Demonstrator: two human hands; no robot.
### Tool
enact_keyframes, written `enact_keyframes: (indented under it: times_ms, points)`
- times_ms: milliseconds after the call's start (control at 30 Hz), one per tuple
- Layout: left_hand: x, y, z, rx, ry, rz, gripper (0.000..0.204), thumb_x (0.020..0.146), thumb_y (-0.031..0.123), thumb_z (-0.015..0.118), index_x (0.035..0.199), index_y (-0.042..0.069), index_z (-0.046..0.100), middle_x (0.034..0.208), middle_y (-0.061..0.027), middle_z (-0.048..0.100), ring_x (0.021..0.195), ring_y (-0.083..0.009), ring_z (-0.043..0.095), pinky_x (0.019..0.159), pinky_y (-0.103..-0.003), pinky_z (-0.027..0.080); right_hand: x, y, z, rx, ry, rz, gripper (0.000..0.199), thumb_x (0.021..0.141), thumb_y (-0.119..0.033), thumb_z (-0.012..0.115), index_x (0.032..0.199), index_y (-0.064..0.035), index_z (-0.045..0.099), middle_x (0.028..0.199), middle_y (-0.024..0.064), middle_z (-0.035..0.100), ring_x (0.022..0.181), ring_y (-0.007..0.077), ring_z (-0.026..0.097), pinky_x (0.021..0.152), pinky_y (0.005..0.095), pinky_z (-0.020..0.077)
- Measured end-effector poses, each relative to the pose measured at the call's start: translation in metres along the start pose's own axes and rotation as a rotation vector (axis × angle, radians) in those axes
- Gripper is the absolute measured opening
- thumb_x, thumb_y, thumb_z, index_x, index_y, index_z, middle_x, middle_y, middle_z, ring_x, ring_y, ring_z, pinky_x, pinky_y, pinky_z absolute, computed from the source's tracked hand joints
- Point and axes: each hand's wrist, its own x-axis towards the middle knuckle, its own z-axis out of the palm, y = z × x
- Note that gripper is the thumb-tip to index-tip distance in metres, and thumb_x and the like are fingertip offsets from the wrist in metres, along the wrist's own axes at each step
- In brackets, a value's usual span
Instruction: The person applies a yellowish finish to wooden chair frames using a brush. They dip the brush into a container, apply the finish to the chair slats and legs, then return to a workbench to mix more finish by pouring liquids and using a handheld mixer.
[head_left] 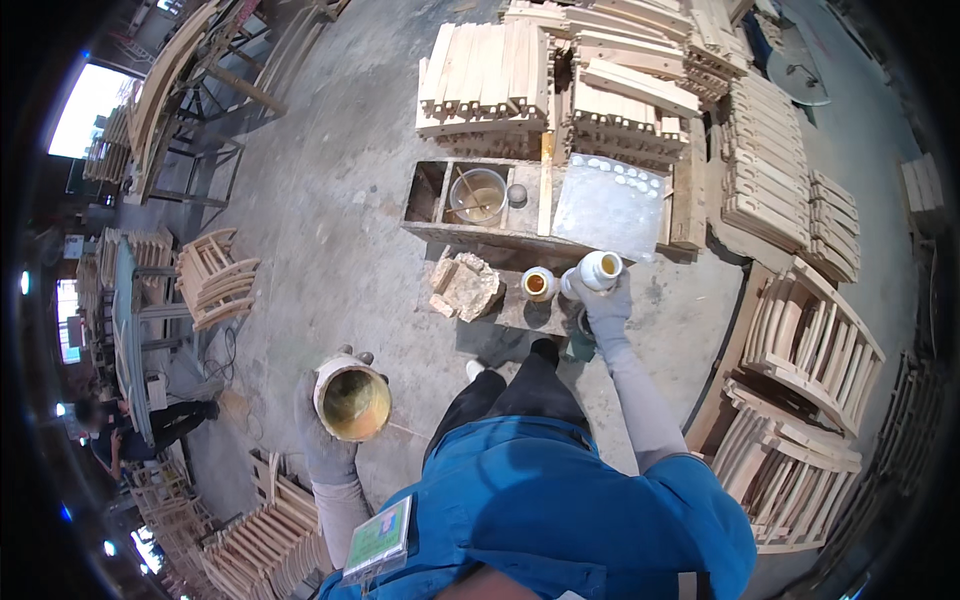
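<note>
Grey work gloves cover both hands. At the lower left, my left hand (328, 438) grips a round pot (352, 402) with a pale rim and yellowish-brown residue inside, its mouth turned up. To the right, my right hand (608, 306) is closed round an uncapped white bottle (600, 268) whose opening shows yellow. A second open white bottle (538, 284) with amber inside stands just left of it. Between them a further white container is partly hidden. Left of the bottles sits a rough, crusted block-like object (466, 285).
Ahead is a wooden box bench (480, 238) holding a clear tub (478, 195) with sticks in it, a small round ball and a plastic sheet (612, 205). Stacks of wooden parts (484, 75) rise behind. Wooden slatted frames (810, 340) lie at right; a person (140, 430) is far left.
</note>
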Motion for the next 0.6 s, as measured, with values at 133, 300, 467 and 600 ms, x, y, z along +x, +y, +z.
enact_keyframes:
  times_ms: [133,300,467,600]
  points:
    - [0.021,0.000,-0.002,-0.077,-0.149,-0.070,0.063,0.093,0.047,0.037,0.131,-0.003,0.037,0.122,-0.0250,0.051,0.099,-0.0418,0.057,0.076,-0.051,0.054,0.002,-0.115,-0.061,0.190,-0.088,-0.141,0.058,0.067,-0.011,0.080,0.116,-0.0017,0.051,0.107,0.0086,0.060,0.096,0.0175,0.059,0.086,0.0292,0.0476]
    - [0.030,0.004,0.007,-0.106,-0.351,-0.117,0.064,0.093,0.050,0.037,0.132,0.000,0.038,0.124,-0.0222,0.050,0.102,-0.0414,0.056,0.078,-0.052,0.053,-0.044,-0.273,-0.096,0.524,-0.118,-0.401,0.041,0.081,-0.003,0.063,0.119,-0.0004,0.049,0.108,0.0108,0.059,0.098,0.0184,0.058,0.089,0.0318,0.0463]
    - [0.025,0.015,0.013,-0.161,-0.498,-0.064,0.055,0.096,0.044,0.034,0.131,0.002,0.039,0.126,-0.0184,0.048,0.110,-0.0355,0.053,0.088,-0.049,0.050,-0.062,-0.278,-0.077,0.457,-0.153,-0.424,0.064,0.069,-0.008,0.079,0.121,-0.0047,0.042,0.107,0.0083,0.056,0.097,0.0180,0.058,0.086,0.0321,0.0490]
    - [0.011,0.040,0.023,-0.163,-0.644,0.062,0.045,0.099,0.035,0.032,0.128,0.003,0.041,0.125,-0.0148,0.048,0.113,-0.0283,0.051,0.094,-0.047,0.047,-0.070,-0.314,-0.070,-0.069,-0.159,-0.619,0.069,0.066,-0.017,0.083,0.121,-0.0041,0.043,0.108,0.0086,0.058,0.096,0.0175,0.058,0.087,0.0315,0.0488]
